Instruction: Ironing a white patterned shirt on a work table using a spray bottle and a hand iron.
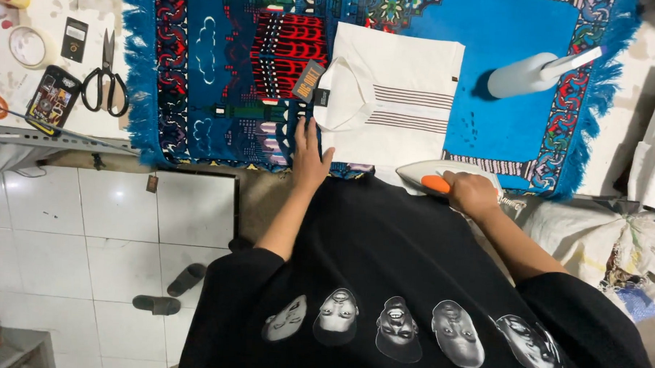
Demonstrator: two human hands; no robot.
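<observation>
A folded white shirt (pixel 396 99) with a collar and thin dark stripes lies at the centre top of the frame on a blue patterned rug (pixel 514 38). The left hand (pixel 310 158) is laid flat and unclenched at its lower left edge, while the right hand (pixel 472 195) is clenched around the orange handle of an iron (pixel 433 177) at the shirt's lower right. For a clean pass, the cloth is probably best kept pinned and taut under the flat hand, with those fingers kept clear of the iron.

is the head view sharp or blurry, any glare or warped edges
Head view: mostly sharp, evenly lit; the white folded shirt looks bright but keeps its stripes; the spray bottle casts a soft shadow on the blue mat; wide-angle bending shows at the frame edges.
</observation>
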